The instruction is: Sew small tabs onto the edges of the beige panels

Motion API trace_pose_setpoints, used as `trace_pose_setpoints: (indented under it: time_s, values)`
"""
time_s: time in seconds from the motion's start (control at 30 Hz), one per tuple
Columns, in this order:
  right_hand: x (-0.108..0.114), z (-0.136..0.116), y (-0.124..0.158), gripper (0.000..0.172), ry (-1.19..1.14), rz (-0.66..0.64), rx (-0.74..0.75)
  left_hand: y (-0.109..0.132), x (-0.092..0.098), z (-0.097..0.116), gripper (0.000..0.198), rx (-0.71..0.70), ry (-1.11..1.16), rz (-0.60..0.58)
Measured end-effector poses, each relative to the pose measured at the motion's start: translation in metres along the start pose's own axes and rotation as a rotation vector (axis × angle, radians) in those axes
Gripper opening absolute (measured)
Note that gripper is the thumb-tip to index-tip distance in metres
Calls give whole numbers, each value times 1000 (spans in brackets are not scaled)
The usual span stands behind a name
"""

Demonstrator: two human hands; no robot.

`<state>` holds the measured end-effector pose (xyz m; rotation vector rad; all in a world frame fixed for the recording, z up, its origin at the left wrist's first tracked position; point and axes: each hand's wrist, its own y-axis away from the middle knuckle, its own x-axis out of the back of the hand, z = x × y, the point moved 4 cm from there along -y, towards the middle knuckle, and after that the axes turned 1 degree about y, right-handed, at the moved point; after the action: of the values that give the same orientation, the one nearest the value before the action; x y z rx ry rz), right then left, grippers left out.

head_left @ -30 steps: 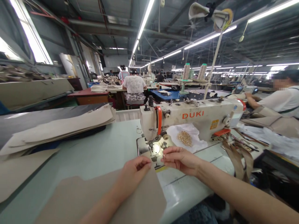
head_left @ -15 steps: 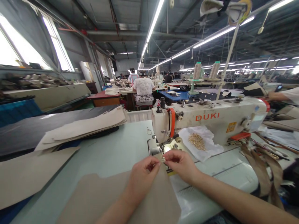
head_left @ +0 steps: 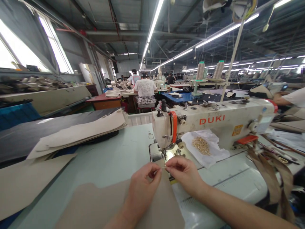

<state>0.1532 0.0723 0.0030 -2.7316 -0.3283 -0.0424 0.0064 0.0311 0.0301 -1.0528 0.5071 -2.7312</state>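
While left hand (head_left: 144,183) and right hand (head_left: 184,175) pinch something tiny (head_left: 164,167), open tabletop (head_left: 111,159) borders the panel's (head_left: 97,203) edge.

A smooth, matt, leather-like face is shown by the beige panel (head_left: 168,198). The sewing machine (head_left: 192,123) is cased in painted metal, slightly glossy and smudged. A smooth sheen is given off by the pale green tabletop (head_left: 111,149). Shiny gold-coloured metal fittings (head_left: 200,145) are heaped on thin, crinkled white sheeting (head_left: 215,152). Satiny, cloth-like surfaces are seen on the brown straps (head_left: 267,176).
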Motion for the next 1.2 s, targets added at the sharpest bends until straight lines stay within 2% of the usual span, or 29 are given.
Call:
trace_pose_setpoints:
  time_s: [0.13,0.23,0.37,0.43,0.6,0.8,0.87,1.0,1.07,1.2]
  values:
    - [0,-12,1,13,159,-17,149,1,-4,2,16,-10,37,-43]
    - [-3,-19,3,19,306,-50,247,3,-10,-1,16,3,77,-120]
    - [-8,-27,6,20,369,-145,300,1,-13,-8,17,79,160,-177]
    - [-7,-25,5,20,306,-171,252,-1,-12,-12,17,140,231,-192]
    - [-6,-5,-3,8,-82,-247,-107,-6,-13,-17,18,239,472,-250]
    - [-10,1,-17,23,-213,-464,-373,-7,-16,-20,30,311,632,-271]
    - [-10,1,-19,29,-273,-504,-416,-7,-15,-19,30,344,683,-262]
    - [-9,6,-19,34,-377,-422,-410,-6,-9,-20,32,504,825,-164]
    - [-9,10,-18,34,-410,-384,-417,-5,-9,-20,29,543,835,-186]
    - [-12,15,-16,36,-454,-338,-449,-7,-11,-18,27,501,739,-256]
